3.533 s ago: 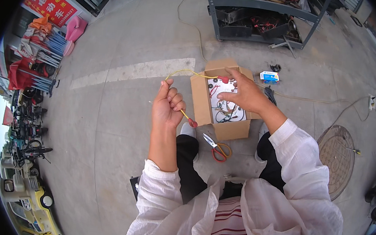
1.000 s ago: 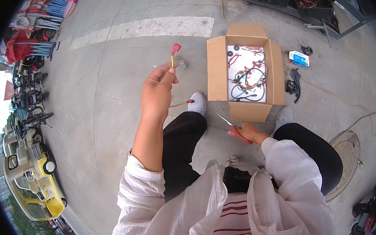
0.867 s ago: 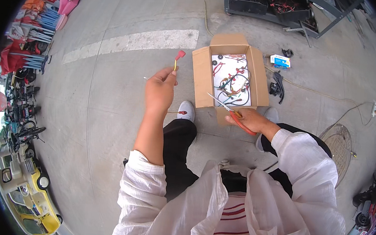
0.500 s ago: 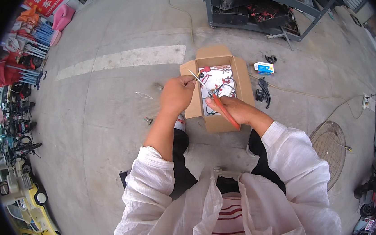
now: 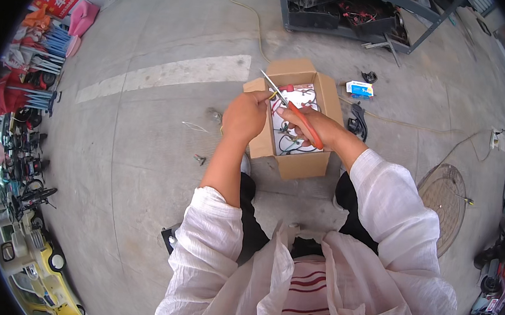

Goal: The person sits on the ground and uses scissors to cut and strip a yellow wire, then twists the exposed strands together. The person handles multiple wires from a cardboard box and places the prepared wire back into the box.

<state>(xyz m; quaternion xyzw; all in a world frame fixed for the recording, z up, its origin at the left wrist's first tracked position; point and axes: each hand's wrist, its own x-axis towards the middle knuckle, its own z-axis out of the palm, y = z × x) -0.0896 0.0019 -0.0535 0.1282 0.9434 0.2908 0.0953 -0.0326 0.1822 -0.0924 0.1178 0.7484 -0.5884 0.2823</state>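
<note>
Grey metal rack (image 5: 430, 27) is standing beyond, dark bins sitting on its lower shelf. Cardboard box (image 5: 303, 168) is lying open on the concrete floor ahead of the person; loose wires (image 5: 293, 142) are already resting inside. 2 hands are working over it. Left hand (image 5: 245, 115): fingers pinching narrowly on a yellow wire (image 5: 273, 95), which is showing over the box's upper left part. Right hand (image 5: 316, 127): fingers wrapping orange-handled scissors (image 5: 305, 124), blades pointing up and left, crossing near the wire; whether they are gripping it, cannot tell. Red cap (image 5: 289, 89) is showing just past the blades. Judged progress: scissors are already in position; no cut is showing, so this step is looking unfinished.
</note>
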